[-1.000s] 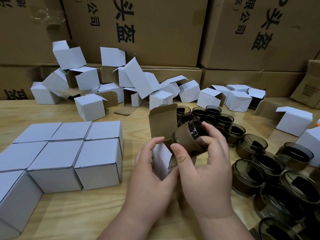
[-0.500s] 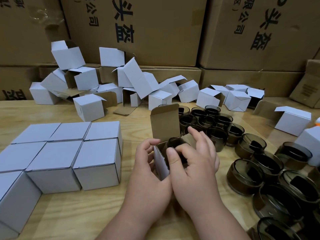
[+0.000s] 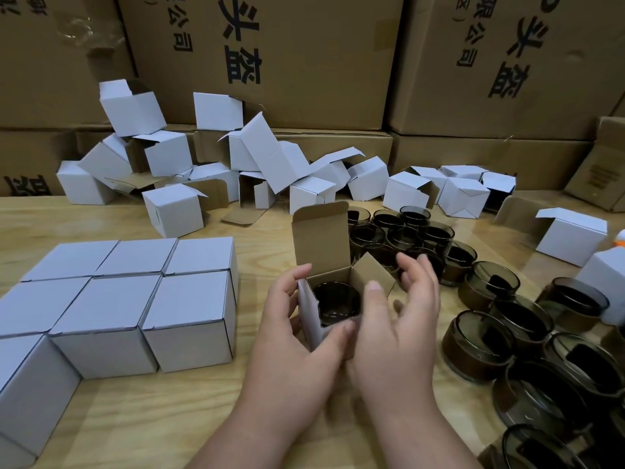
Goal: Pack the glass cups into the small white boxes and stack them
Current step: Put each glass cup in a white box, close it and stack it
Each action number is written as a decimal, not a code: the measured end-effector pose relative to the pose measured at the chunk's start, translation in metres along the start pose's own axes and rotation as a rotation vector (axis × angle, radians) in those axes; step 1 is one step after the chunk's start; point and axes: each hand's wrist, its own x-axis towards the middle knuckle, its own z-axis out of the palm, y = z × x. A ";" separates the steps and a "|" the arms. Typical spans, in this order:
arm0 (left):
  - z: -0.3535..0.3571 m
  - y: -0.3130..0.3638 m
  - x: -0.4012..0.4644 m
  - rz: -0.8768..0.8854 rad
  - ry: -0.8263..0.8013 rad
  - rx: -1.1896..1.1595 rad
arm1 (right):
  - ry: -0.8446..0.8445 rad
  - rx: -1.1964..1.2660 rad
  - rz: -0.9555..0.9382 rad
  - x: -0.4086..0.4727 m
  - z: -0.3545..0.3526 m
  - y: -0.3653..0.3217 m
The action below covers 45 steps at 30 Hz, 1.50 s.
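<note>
Open box [image 3: 333,292] upright on the table [image 3: 169,411], lid flap raised, side flaps out; dark cup [image 3: 336,301] seated inside, mouth up. Left hand [image 3: 291,336] curled round the box's left wall, thumb at the near lower corner, fingertips at the left flap. Right hand [image 3: 394,319] just beside the box on its right, fingers spread and relaxed, gripping nothing, thumb near the right rim; blurred, so contact with the flap impossible to judge. Closed boxes [image 3: 135,299] packed edge to edge in rows at left, white tops level. Loose boxes [image 3: 236,170] heaped behind, many tipped, flaps hanging open. More cups [image 3: 507,319] clustered to the right, touching one another, mouths up. Brown cartons [image 3: 270,55] with black print walled up along the back.
</note>
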 end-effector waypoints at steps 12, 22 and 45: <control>-0.003 0.010 0.001 -0.047 -0.019 -0.028 | -0.138 0.282 0.323 0.003 0.008 0.003; -0.001 0.008 0.003 -0.010 0.038 -0.128 | -0.243 0.272 0.330 0.001 0.008 0.004; -0.003 0.011 0.003 0.070 0.112 0.074 | -0.156 0.324 0.239 0.002 0.013 0.009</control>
